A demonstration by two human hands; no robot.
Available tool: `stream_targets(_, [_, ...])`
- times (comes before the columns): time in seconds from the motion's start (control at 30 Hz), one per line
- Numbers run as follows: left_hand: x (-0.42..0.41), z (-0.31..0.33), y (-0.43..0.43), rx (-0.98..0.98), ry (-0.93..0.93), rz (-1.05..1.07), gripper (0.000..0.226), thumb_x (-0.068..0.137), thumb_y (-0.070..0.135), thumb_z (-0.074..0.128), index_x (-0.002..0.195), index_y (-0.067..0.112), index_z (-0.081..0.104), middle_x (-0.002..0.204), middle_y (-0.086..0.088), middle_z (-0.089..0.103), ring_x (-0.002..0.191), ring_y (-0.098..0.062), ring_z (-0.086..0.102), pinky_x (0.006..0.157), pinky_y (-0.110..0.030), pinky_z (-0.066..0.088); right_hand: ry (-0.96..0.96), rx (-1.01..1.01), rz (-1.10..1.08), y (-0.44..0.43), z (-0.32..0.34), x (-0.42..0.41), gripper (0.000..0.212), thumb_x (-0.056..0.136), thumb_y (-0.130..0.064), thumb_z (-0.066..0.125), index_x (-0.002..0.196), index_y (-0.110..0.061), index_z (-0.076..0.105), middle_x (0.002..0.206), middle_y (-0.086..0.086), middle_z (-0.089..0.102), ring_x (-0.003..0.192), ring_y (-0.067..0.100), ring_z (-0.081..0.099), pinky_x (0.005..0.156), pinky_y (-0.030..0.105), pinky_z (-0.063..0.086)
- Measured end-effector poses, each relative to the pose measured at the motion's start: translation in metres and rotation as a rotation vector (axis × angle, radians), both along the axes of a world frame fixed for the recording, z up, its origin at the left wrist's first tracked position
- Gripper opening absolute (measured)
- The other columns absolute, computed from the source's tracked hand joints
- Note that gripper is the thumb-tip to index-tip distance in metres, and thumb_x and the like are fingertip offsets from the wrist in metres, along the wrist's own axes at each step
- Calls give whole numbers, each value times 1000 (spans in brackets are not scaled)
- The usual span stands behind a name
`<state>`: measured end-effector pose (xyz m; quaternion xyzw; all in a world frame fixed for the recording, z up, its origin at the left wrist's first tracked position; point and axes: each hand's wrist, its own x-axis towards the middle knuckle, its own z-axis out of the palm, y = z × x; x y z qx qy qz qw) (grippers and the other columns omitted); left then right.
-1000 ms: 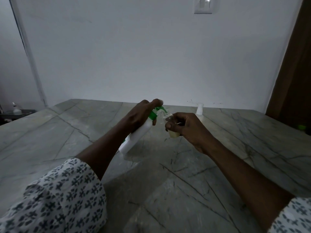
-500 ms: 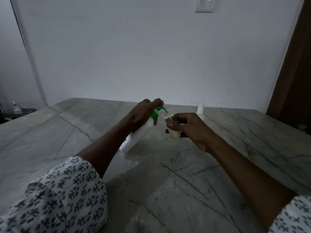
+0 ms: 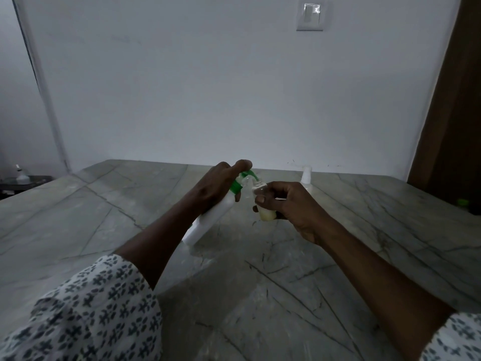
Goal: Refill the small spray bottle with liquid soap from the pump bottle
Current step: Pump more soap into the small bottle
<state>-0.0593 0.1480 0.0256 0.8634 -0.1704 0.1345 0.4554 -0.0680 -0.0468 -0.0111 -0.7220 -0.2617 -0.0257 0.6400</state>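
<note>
The tilted white pump bottle (image 3: 208,220) aims its green nozzle into the small clear spray bottle (image 3: 264,204), partly filled with cream liquid.

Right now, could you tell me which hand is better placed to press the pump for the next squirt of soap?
Left. The left hand grips the tilted pump bottle with a finger on its green pump head, whose spout meets the small spray bottle. The right hand is busy holding that bottle.
</note>
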Motion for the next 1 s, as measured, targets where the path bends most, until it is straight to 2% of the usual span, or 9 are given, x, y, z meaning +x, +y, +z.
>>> stream_targets(0.07, [-1,0,0,-34,11,-15,64,91,54,40,65,4,68,57,-8,67,49,-12,58,70,-32,44,0,-12,-1,0,0,0,24,83,-13,71,107,-10,69,105,16,70,87,25,73,78,41,60])
stream_targets(0.2, [-4,1,-1,-63,36,-21,45,83,48,40,70,11,62,58,-6,66,51,-15,55,67,-33,44,-24,-76,-26,3,-4,-1,27,83,-17,72,109,-11,69,104,11,72,90,24,72,82,46,58])
stream_targets(0.3, [-2,0,0,-63,32,-26,48,83,49,41,68,10,64,59,-7,67,53,-16,57,70,-34,45,-34,-83,-45,4,-4,-2,25,83,-17,72,107,-11,70,104,13,71,93,27,71,82,48,58])
stream_targets(0.4, [0,-1,1,-11,-26,-3,65,89,59,40,51,13,67,58,-11,68,51,-12,59,71,-32,45,-18,-25,-32,2,-1,-3,24,83,-13,71,107,-9,69,106,22,68,89,27,72,80,45,59])
stream_targets(0.47, [1,-2,1,13,-45,6,70,90,62,38,48,13,67,57,-10,68,50,-8,60,71,-32,44,-31,-30,-50,1,1,-3,25,83,-13,72,108,-9,69,106,25,67,90,28,71,83,49,58])
stream_targets(0.6, [0,-1,-1,-5,-17,-20,67,92,57,39,51,11,66,56,-9,67,51,-15,59,71,-32,46,-77,-109,-122,-1,2,-2,26,82,-19,73,107,-12,70,103,18,69,100,33,66,91,54,52])
stream_targets(0.83, [-6,1,-2,-29,6,-20,49,95,43,41,76,6,67,57,-3,65,53,-15,57,67,-30,44,-129,-204,-155,-1,3,-3,32,81,-25,73,110,-11,70,103,7,71,100,25,66,87,44,56])
stream_targets(0.93, [-6,1,-3,-17,9,-1,51,100,40,41,75,6,68,58,-3,66,53,-15,58,69,-31,45,-98,-192,-137,1,2,-4,28,82,-24,73,108,-12,70,105,7,71,99,25,67,89,51,55])
stream_targets(1.0, [-4,1,-3,8,-2,6,59,101,44,40,64,9,70,55,-2,66,50,-10,58,71,-30,46,-74,-150,-111,0,3,-4,26,83,-21,72,107,-12,70,104,9,71,98,28,68,87,54,55])
